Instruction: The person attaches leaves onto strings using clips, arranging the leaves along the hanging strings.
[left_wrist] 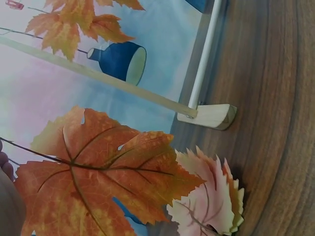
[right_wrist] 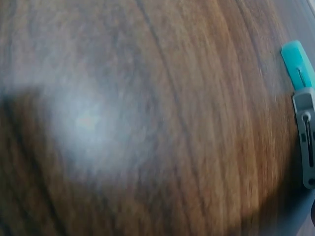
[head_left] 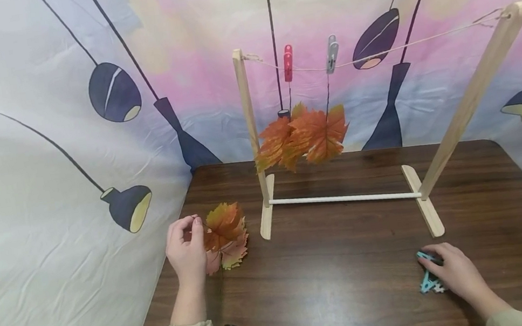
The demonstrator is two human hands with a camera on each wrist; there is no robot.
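My left hand (head_left: 187, 245) pinches the thin dark stem of an orange artificial maple leaf (left_wrist: 98, 167) between thumb and fingers. Below that leaf, several paler pink and yellow leaves (left_wrist: 206, 191) lie stacked on the table. At the right, my right hand (head_left: 457, 269) is over a small pile of clothespins, its fingers at a teal clothespin (head_left: 427, 282); whether they grip one is hidden. A grey clothespin (right_wrist: 306, 137) shows beside teal in the right wrist view. On the string (head_left: 384, 53), a red clothespin (head_left: 288, 63) and a grey clothespin (head_left: 332, 55) hold hanging orange leaves (head_left: 321, 134).
A wooden stand with a left post (head_left: 249, 121), a right post (head_left: 470, 99) and a white lower bar (head_left: 343, 198) stands on the brown table (head_left: 333, 273). Its feet reach forward between my hands. A printed cloth backdrop (head_left: 37, 174) hangs behind and at the left.
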